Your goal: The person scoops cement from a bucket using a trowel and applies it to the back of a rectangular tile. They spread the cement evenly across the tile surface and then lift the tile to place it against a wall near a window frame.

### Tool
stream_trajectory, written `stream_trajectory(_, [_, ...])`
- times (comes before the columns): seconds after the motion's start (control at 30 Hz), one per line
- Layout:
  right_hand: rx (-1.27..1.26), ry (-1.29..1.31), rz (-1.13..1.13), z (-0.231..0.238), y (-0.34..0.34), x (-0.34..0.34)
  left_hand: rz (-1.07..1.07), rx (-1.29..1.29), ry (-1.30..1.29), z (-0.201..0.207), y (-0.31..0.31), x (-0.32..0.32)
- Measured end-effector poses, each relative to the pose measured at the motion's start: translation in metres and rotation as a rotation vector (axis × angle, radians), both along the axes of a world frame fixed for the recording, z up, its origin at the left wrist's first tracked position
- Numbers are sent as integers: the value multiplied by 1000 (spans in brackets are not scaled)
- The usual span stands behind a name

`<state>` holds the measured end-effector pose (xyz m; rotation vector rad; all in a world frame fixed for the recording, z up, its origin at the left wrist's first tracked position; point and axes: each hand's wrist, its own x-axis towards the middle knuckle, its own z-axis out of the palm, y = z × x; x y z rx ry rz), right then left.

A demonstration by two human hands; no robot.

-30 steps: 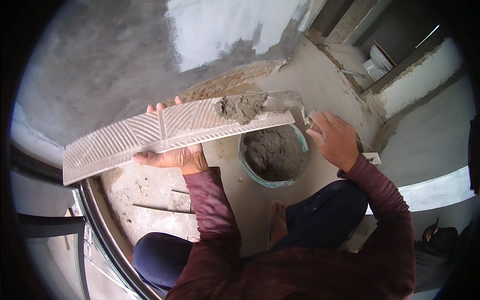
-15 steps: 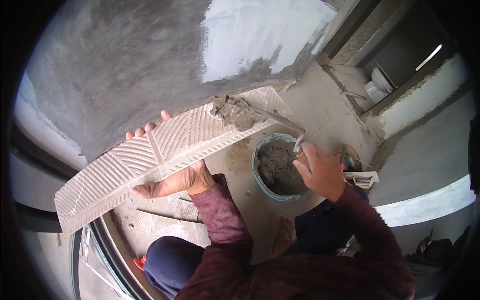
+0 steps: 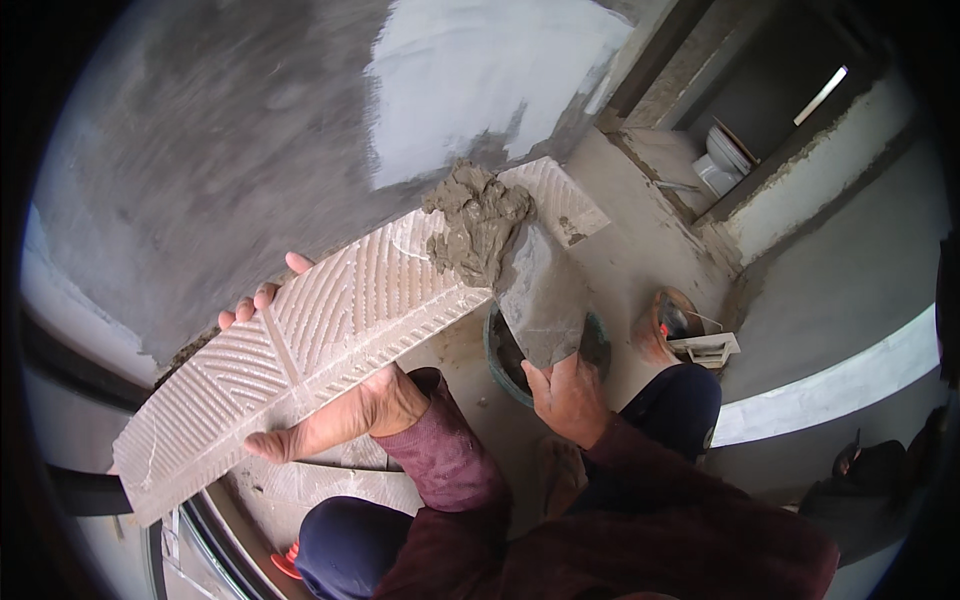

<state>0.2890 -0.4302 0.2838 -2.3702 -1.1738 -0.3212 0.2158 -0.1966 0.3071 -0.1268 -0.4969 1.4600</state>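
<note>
Across my left hand [image 3: 345, 415] lies a long ridged tile strip [image 3: 330, 310], its grooved back facing up. The thumb presses the near edge, and fingertips curl over the far edge. A thick lump of wet grey mortar [image 3: 475, 220] sits toward the strip's right end. My right hand [image 3: 570, 398] grips a trowel [image 3: 545, 295] near the base of its blade; the handle is hidden by the hand. The blade's tip meets the mortar. Below the trowel stands a round bucket [image 3: 492, 350], partly covered by the blade and hand.
Ahead rises a grey plastered wall [image 3: 230, 120] with a white patch. At right are an orange-brown container [image 3: 655, 325] and a pale tool [image 3: 705, 348]. More ridged tile pieces [image 3: 340, 487] lie by my left knee. Through a doorway stands a white toilet [image 3: 722, 160].
The trowel blade has turned its broad face up and swung nearer to me. The mortar on the strip is now a taller heap. The strip's left end has dipped slightly.
</note>
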Motion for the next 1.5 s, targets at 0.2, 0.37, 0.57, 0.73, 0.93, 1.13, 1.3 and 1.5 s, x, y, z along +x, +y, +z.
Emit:
stream_trajectory(0.2, [13,-25,-7,-19,-3,5,-3,123,-35,-6,-1,3])
stream_trajectory(0.37, [-22,-2,-62,-25,-26,5,-42,125,-16,-5,-7,2])
stream_trajectory(0.57, [12,-40,-110,-16,-46,0,-35,104,-5,-14,-4,3])
stream_trajectory(0.73, [-223,255,-252,-29,-124,-12,40,152,-16,-25,8,8])
stream_trajectory(0.93, [392,1243,58,55,-100,-10,66,258,10,-27,17,6])
stream_trajectory(1.13, [487,1917,327,37,-82,14,-29,203,-41,-23,10,13])
stream_trajectory(1.3, [452,1910,258,32,-75,7,-69,167,-73,-27,10,9])
stream_trajectory(1.5, [296,1788,-117,56,-140,-19,-11,207,-17,-43,19,10])
